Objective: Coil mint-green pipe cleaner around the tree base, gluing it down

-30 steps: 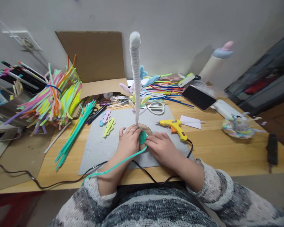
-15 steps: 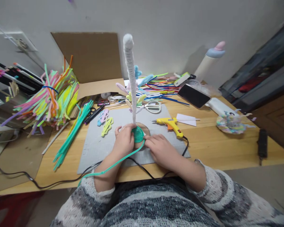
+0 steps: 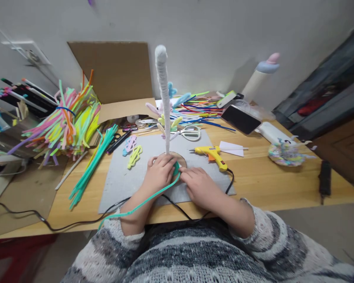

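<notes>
A green pipe cleaner coil (image 3: 176,168) lies on a round cardboard base (image 3: 181,158), and a tall white pipe-cleaner-wrapped stem (image 3: 164,94) stands upright at the base's far side. My left hand (image 3: 161,171) rests over the coil with its fingers bent together on it, hiding most of it. At the coil's right edge, my right hand (image 3: 199,184) is closed, its thumb and forefinger at the spot where the loose green pipe cleaner (image 3: 135,208) leaves the coil. That loose length runs left across my left forearm. The fingertips of both hands are partly hidden.
A yellow glue gun (image 3: 214,153) lies right of the base on the grey mat (image 3: 120,188); its black cord passes near my wrists. Green pipe cleaners (image 3: 93,169) and a colourful bundle (image 3: 66,122) are at left. Scissors (image 3: 191,133) and a phone (image 3: 242,119) lie farther back.
My left hand has slid rightward over the green coil, covering more of it. My right hand stays at the coil's edge, and the view has shifted slightly.
</notes>
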`<state>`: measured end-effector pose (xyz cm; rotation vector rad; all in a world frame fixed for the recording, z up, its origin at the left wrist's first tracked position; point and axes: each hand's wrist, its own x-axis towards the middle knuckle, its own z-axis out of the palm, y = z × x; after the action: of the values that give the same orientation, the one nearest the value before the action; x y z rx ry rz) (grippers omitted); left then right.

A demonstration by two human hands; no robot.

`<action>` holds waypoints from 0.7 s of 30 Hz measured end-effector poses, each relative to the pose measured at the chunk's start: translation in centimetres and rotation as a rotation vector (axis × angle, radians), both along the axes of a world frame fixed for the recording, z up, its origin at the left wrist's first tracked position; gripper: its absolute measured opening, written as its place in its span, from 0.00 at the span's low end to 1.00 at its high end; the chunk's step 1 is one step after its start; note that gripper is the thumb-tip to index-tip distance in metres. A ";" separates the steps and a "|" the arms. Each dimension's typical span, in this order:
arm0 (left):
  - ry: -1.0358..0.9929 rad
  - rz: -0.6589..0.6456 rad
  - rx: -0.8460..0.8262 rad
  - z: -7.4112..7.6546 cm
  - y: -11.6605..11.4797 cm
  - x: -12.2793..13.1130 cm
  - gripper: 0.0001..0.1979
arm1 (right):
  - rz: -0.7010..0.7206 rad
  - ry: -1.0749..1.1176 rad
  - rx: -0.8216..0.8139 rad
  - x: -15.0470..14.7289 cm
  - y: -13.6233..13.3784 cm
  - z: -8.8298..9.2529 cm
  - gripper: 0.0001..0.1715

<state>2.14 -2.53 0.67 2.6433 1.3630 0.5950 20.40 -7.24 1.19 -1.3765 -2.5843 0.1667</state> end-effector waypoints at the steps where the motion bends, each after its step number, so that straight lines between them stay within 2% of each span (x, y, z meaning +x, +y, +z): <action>1: 0.009 -0.007 0.002 0.0 -0.1 0.0 0.17 | 0.000 0.000 -0.004 0.0 0.0 0.0 0.15; 11: 0.087 0.009 0.006 -0.2 -0.3 0.3 0.18 | 0.013 0.023 -0.079 0.0 0.3 0.7 0.18; 21: 0.021 0.010 -0.059 -0.1 0.0 0.5 0.18 | -0.020 -0.074 -0.141 -0.5 -0.6 0.7 0.21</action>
<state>2.64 -2.52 0.60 2.6054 1.3778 0.5217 19.91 -7.81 1.91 -1.4825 -2.6637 0.3059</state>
